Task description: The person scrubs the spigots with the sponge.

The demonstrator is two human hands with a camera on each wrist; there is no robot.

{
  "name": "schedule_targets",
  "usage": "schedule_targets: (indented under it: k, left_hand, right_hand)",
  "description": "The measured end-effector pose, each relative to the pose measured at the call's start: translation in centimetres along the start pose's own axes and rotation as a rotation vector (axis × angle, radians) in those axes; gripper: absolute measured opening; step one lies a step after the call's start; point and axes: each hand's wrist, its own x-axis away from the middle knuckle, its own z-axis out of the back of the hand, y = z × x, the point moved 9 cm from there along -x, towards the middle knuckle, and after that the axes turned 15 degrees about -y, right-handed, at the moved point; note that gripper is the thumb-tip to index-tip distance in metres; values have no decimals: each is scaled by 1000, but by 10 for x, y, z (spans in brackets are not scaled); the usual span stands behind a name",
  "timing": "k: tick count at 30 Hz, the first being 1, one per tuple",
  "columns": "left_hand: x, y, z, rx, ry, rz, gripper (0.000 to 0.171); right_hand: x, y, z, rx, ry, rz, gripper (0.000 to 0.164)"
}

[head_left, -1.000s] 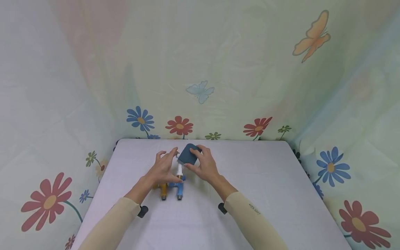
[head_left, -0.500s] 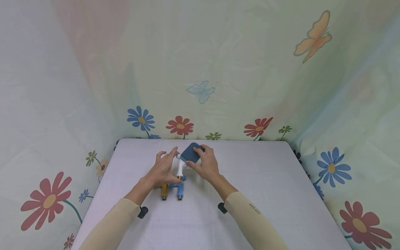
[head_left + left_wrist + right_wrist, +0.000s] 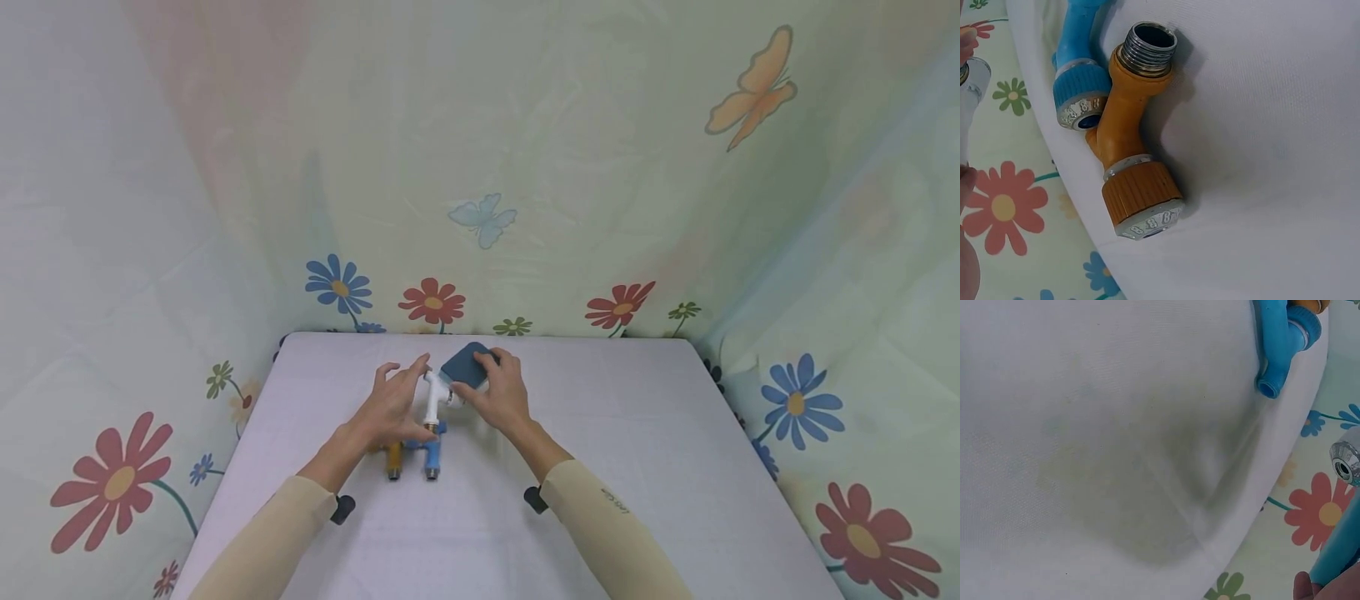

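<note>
My left hand [image 3: 386, 410] holds a white tap [image 3: 432, 402] upright by its two ends, fingertips at the top and thumb at the bottom. My right hand [image 3: 501, 392] pinches a dark blue, flat square pad with rounded corners [image 3: 461, 364] beside the tap's upper part. In the right wrist view, the pad [image 3: 1337, 547] shows under the tap's chrome-ringed knob [image 3: 1346, 456]. Below the left hand, an orange tap [image 3: 1129, 144] with a threaded metal end and a ribbed knob lies next to a blue tap [image 3: 1079, 75].
A white cloth covers the table [image 3: 600, 467]. Its far edge meets a pale curtain [image 3: 570, 167] printed with flowers and butterflies, which also hangs on both sides. The blue and orange taps lie left of the middle.
My right hand has moved the pad a little to the right along the white tap, so more of the tap shows. The left hand has stayed nearly still.
</note>
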Motion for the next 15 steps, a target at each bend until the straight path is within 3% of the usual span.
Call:
schedule_targets:
  k: [5, 9, 15]
  left_hand:
    - [0, -11, -3, 70, -16, 59, 135]
    - [2, -22, -4, 174, -6, 138, 123]
    - [4, -25, 0, 272, 35, 157, 99]
  right_hand:
    - [1, 8, 6, -137, 63, -23, 75]
    - [2, 16, 10, -249, 115, -46, 74]
    - [4, 24, 8, -280, 117, -82, 75]
